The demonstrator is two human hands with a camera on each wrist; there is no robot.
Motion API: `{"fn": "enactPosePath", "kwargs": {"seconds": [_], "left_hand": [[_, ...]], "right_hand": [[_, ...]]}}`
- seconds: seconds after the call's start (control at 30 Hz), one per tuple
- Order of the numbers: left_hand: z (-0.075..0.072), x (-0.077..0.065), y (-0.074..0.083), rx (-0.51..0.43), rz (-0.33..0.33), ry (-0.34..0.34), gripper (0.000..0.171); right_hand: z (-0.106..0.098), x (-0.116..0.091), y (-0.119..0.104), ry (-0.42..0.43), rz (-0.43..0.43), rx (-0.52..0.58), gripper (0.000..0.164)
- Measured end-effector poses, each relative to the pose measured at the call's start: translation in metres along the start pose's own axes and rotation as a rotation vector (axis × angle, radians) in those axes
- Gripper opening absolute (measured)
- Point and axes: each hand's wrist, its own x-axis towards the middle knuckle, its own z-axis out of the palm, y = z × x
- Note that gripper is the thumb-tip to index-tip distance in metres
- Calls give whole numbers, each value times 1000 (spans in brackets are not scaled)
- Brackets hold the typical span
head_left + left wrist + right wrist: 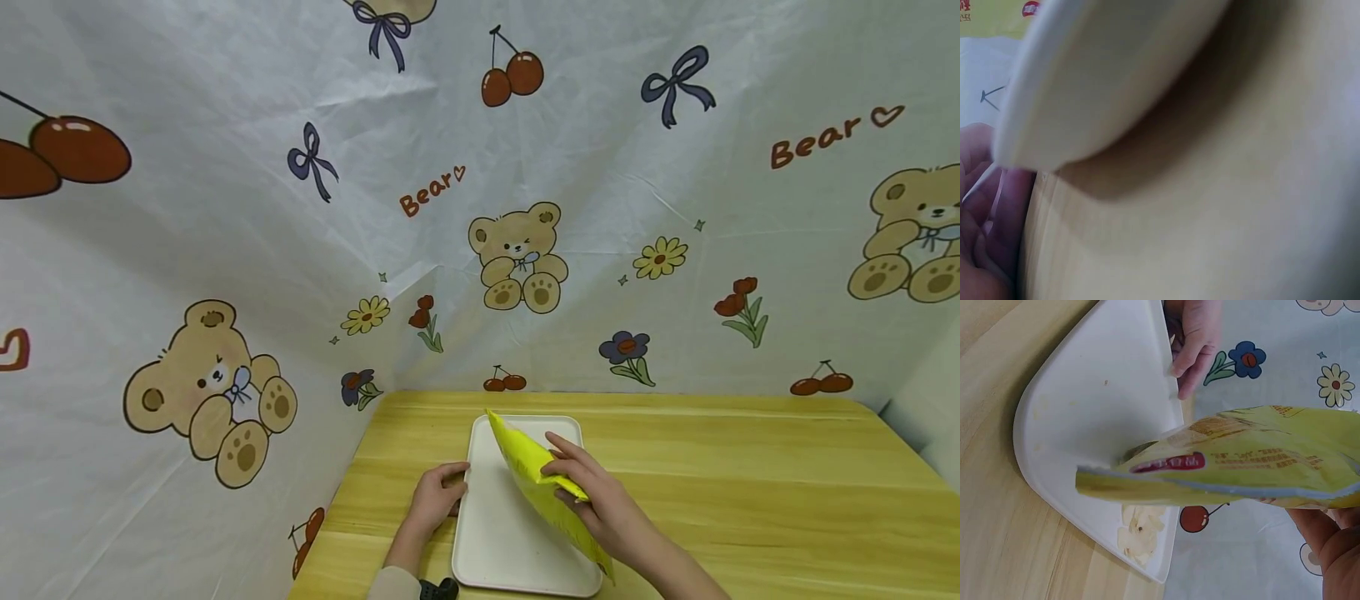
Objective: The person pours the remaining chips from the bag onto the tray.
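A white rectangular tray [495, 533] lies on the wooden table. At its left rim my left hand [433, 500] holds the edge with its fingertips. Over the tray's right part my right hand [607, 504] grips a yellow snack bag [521, 454], which slants across the tray. In the right wrist view, the bag's long edge faces the camera, with a red label [1172, 464] on its side. Beneath the bag, pale thin chips [1141, 528] lie in one corner of the tray, and small crumbs dot its surface. The left wrist view shows the tray's outer side [1104, 81] close up.
The wooden table [750, 483] extends to the right of the tray. A white cloth [585, 167] printed with bears, cherries and flowers hangs behind the table and along its left side. A black band [438, 590] is on my left wrist.
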Motion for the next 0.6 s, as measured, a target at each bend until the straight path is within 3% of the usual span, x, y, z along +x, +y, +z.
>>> {"fn": "enactPosePath", "kwargs": {"seconds": [0.13,0.43,0.6], "left_hand": [[0,1,0,2,-7,5,39],[1,0,2,8,-10,13,39],[1,-1,2,7,-6,14,39]], "right_hand": [[-1,1,0,16,30,14,39],[-6,3,2,111,-14,4,40],[-8,3,3,124,-22,-14,35]]}}
